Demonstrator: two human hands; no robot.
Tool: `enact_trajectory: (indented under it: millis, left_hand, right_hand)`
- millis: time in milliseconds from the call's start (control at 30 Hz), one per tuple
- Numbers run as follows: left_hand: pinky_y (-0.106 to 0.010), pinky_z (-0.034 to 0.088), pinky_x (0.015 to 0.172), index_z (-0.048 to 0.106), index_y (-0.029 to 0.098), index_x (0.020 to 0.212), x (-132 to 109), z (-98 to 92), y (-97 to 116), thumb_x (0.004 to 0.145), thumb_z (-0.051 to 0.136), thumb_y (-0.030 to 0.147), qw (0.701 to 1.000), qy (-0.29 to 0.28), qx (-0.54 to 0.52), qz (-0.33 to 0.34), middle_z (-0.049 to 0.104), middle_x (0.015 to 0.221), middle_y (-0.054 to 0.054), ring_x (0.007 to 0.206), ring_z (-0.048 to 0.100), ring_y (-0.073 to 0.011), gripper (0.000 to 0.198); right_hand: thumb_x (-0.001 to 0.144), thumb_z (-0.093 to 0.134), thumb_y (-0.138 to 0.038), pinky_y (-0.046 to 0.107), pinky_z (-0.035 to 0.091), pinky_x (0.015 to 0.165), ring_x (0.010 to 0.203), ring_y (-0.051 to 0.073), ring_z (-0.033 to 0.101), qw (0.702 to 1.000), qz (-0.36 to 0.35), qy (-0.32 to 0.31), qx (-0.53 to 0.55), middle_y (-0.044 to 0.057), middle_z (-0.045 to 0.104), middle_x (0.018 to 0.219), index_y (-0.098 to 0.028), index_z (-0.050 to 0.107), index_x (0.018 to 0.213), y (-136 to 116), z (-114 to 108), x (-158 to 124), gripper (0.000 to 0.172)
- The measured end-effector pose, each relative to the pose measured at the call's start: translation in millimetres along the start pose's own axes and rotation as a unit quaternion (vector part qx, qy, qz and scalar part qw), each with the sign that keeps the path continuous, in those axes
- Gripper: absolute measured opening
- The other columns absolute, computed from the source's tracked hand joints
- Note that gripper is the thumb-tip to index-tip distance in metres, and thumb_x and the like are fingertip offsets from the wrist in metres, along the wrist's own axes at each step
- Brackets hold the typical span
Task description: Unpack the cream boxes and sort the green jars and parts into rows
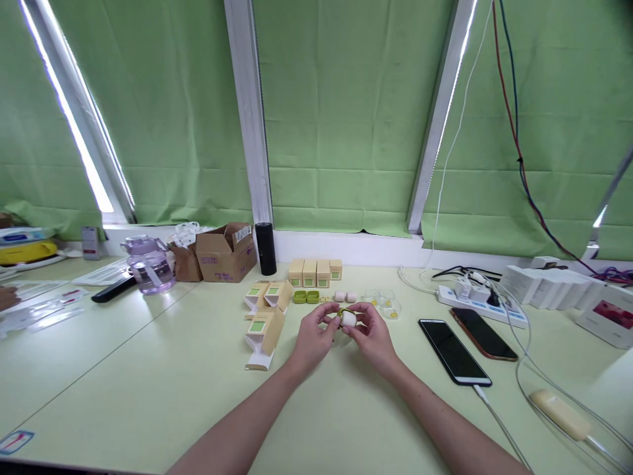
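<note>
Both my hands meet over the pale green table (148,382), fingers pinched round one small white case (348,319) with a green edge. My left hand (316,336) grips it from the left and my right hand (372,336) from the right. Just beyond them lie two green cases (306,297), two small white cases (345,297) and clear plastic inserts (383,302). Open tan cartons (264,316) with green labels lie to the left of my hands. A row of closed tan boxes (315,272) stands behind.
Two phones (467,343) lie to the right, one on a cable, beside a power strip (477,297) and white boxes (548,287). At the back left are a brown cardboard box (225,254), a black cylinder (266,249) and a purple bottle (148,264). Another person's hand (7,297) shows at the far left edge.
</note>
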State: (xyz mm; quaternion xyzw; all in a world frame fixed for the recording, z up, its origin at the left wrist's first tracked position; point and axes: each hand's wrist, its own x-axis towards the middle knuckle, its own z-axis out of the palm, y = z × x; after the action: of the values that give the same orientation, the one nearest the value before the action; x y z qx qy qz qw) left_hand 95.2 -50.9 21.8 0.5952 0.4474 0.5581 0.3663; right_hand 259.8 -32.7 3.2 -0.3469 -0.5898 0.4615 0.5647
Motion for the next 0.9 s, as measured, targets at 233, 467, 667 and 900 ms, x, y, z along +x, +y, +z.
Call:
enact_trajectory:
  millis: [233,467,667,900]
  left_hand:
    - [-0.029,0.06,0.067,0.069,0.021,0.121,-2,0.6,-1,0.088,0.068,0.042,0.999,-0.037,-0.021,0.005,0.071,0.12,-0.014,0.102,0.069,-0.0259,0.04]
    - [-0.039,0.063,0.082,0.067,0.019,0.121,-1,1.6,-5,0.088,0.068,0.041,0.997,-0.05,-0.065,0.011,0.071,0.12,-0.015,0.107,0.07,-0.0275,0.04]
    - [-0.038,0.061,0.087,0.068,0.019,0.119,-1,3.4,-9,0.089,0.066,0.036,0.998,-0.035,-0.029,0.031,0.073,0.113,-0.013,0.103,0.071,-0.0251,0.034]
    - [-0.036,0.061,0.081,0.071,0.022,0.117,-4,4.0,-11,0.087,0.069,0.034,0.999,-0.026,-0.006,0.022,0.075,0.112,-0.011,0.096,0.072,-0.0246,0.033]
  right_hand:
    - [0.085,0.074,-0.033,0.035,0.057,0.078,0.099,0.023,0.067,0.99,-0.082,-0.012,-0.111,0.008,0.068,0.117,-0.026,0.058,0.116,-4,-1,-4,0.036]
    - [0.096,0.061,-0.032,0.043,0.06,0.089,0.117,0.028,0.063,0.94,-0.223,-0.017,-0.256,0.014,0.058,0.136,-0.026,0.056,0.132,3,-9,-3,0.037]
    - [0.1,0.054,-0.028,0.041,0.059,0.081,0.103,0.028,0.067,0.857,-0.29,-0.017,-0.425,0.014,0.063,0.123,-0.026,0.06,0.132,-2,-13,-4,0.033]
    - [0.1,0.052,-0.027,0.036,0.056,0.07,0.088,0.025,0.068,0.834,-0.295,-0.031,-0.465,0.014,0.064,0.12,-0.026,0.06,0.133,1,-12,-3,0.034]
